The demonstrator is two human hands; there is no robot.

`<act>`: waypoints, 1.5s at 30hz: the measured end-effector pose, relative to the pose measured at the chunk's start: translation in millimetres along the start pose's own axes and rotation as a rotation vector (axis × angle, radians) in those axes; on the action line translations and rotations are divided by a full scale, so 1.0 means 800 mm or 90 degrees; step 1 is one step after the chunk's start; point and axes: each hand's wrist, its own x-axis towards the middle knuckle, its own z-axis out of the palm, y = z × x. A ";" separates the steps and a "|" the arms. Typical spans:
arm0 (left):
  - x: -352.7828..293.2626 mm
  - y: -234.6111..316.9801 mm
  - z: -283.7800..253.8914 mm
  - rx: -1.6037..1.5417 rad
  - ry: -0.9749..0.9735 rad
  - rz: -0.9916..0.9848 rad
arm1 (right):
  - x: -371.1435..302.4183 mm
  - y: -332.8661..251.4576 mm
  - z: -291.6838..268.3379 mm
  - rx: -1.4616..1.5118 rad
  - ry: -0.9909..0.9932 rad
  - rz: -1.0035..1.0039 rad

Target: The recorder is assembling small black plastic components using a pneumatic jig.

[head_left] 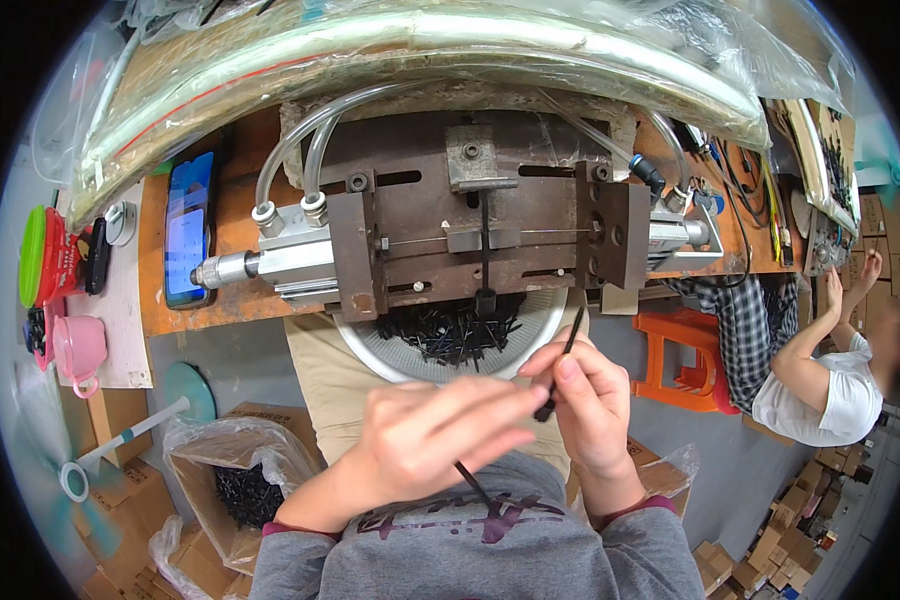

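1. The right hand (592, 400) pinched a black rod (574, 332), tilted, near the basket (390, 345); a loose pinch could have dropped it.
2. The left hand (425, 430) was blurred, its grip impossible to tell; a second rod (473, 482) jutted below it and might have slipped from slack fingers.
3. A third rod (486, 235) crossed the jig (420, 210); a knock might have skewed it.

We're looking over a worn wooden bench (238, 190)!
We spot a lit phone (192, 225) on its left, the dark metal fixture (410, 205) taking the middle, and tangled cables (773, 215) over on the right.
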 end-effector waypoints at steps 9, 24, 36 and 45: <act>-0.007 -0.004 -0.003 -0.010 -0.059 0.044 | 0.014 -0.006 0.004 0.177 -0.033 0.023; -0.018 0.012 -0.022 -0.062 -0.094 0.090 | 0.022 -0.016 -0.011 0.113 0.092 -0.126; -0.017 0.007 -0.013 0.029 -0.042 0.122 | 0.009 -0.007 0.003 0.201 0.003 -0.091; -0.016 0.006 -0.013 0.036 -0.066 0.130 | 0.008 -0.008 0.001 0.207 -0.010 -0.071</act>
